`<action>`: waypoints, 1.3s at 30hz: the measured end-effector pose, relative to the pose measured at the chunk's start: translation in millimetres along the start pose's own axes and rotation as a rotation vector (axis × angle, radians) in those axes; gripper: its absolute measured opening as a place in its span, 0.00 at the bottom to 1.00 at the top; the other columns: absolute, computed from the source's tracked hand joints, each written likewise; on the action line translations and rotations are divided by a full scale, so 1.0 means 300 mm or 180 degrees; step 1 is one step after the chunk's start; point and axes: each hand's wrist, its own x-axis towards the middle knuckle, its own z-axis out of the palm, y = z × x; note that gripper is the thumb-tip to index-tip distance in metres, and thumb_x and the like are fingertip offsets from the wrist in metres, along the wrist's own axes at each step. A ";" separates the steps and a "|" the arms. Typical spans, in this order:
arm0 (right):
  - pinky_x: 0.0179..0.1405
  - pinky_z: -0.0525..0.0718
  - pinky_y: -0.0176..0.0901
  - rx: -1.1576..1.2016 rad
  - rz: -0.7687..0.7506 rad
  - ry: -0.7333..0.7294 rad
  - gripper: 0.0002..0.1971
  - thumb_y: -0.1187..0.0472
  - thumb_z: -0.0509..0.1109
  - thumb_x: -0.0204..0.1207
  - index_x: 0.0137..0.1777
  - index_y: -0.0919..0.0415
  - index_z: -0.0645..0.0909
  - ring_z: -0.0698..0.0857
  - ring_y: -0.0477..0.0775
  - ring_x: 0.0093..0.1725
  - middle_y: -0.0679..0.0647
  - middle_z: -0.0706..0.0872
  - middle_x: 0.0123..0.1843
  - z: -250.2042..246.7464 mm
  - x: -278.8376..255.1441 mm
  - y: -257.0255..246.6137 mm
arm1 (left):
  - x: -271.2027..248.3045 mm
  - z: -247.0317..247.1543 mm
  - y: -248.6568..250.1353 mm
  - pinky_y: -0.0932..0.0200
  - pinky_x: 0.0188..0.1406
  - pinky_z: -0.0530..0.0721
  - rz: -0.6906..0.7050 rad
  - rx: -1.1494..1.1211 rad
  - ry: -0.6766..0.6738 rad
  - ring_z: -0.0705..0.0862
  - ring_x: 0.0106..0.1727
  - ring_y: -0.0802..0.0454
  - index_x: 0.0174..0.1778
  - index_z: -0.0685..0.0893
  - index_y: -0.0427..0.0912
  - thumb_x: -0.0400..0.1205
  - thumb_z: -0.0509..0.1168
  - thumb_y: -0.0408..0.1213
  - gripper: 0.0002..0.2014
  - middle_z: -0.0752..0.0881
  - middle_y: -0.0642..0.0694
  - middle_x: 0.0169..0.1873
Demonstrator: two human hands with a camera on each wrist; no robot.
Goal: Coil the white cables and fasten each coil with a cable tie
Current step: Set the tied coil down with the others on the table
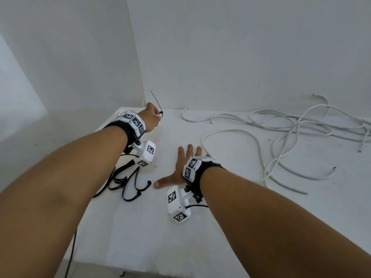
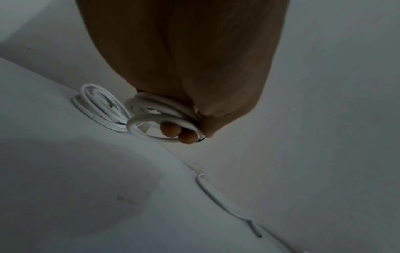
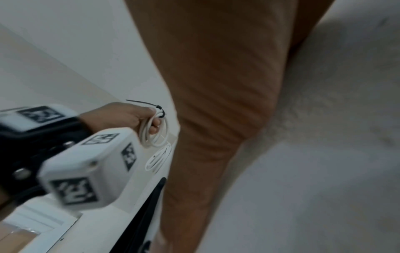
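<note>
Your left hand [image 1: 149,119] grips a small white cable coil [image 2: 160,118], bound by a black cable tie [image 1: 157,103] whose tail points toward 11 o'clock, above the table's [image 1: 140,227] far-left corner. Your right hand [image 1: 180,167] rests flat, fingers [image 1: 189,150] spread, holding nothing.

A small white coil [image 2: 164,118], bound by a black cable tie [image 1: 158,106] with its tail sticking up, hangs above the far left corner — beside another finished coil [image 2: 98,107] lying flat. Loose white cables [image 1: 291,137] sprawl tangled at right.
</note>
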 end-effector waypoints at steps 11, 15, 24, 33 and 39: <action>0.80 0.38 0.76 0.0028 -0.0002 -0.0135 0.82 0.13 0.68 0.41 0.84 0.52 0.25 0.29 0.71 0.83 0.60 0.26 0.85 -0.018 0.021 0.001 | 0.168 0.104 0.027 0.42 0.61 0.81 0.0025 0.1287 -0.0022 0.84 0.59 0.33 0.70 0.69 0.31 0.87 0.59 0.37 0.19 0.84 0.33 0.60; 0.79 0.37 0.77 0.0049 -0.0010 -0.0175 0.81 0.13 0.67 0.41 0.84 0.52 0.25 0.28 0.72 0.83 0.60 0.25 0.85 0.007 0.013 0.002 | 0.165 0.131 0.005 0.39 0.61 0.81 0.0015 0.1448 -0.0081 0.84 0.58 0.31 0.66 0.73 0.34 0.85 0.61 0.36 0.15 0.84 0.31 0.57; 0.77 0.34 0.78 0.0095 -0.0039 -0.0214 0.81 0.13 0.68 0.43 0.84 0.52 0.24 0.26 0.71 0.83 0.59 0.23 0.84 0.003 0.011 -0.006 | 0.183 0.120 -0.015 0.52 0.52 0.83 0.0213 0.1757 -0.0077 0.86 0.54 0.36 0.54 0.85 0.35 0.82 0.64 0.41 0.13 0.88 0.35 0.53; 0.76 0.33 0.79 0.0179 -0.0099 -0.0256 0.82 0.14 0.69 0.42 0.83 0.53 0.23 0.24 0.71 0.82 0.59 0.21 0.84 0.000 0.020 -0.003 | 0.230 0.142 0.178 0.60 0.38 0.76 0.0664 0.1203 -0.0519 0.86 0.40 0.45 0.39 0.89 0.41 0.81 0.67 0.42 0.10 0.88 0.45 0.34; 0.74 0.29 0.80 0.0238 -0.0136 -0.0218 0.82 0.15 0.71 0.42 0.82 0.53 0.22 0.23 0.70 0.81 0.58 0.20 0.83 0.013 0.021 0.001 | 0.287 0.249 0.227 0.55 0.71 0.73 0.0836 0.1357 -0.0751 0.77 0.73 0.43 0.73 0.80 0.48 0.83 0.65 0.34 0.21 0.78 0.42 0.75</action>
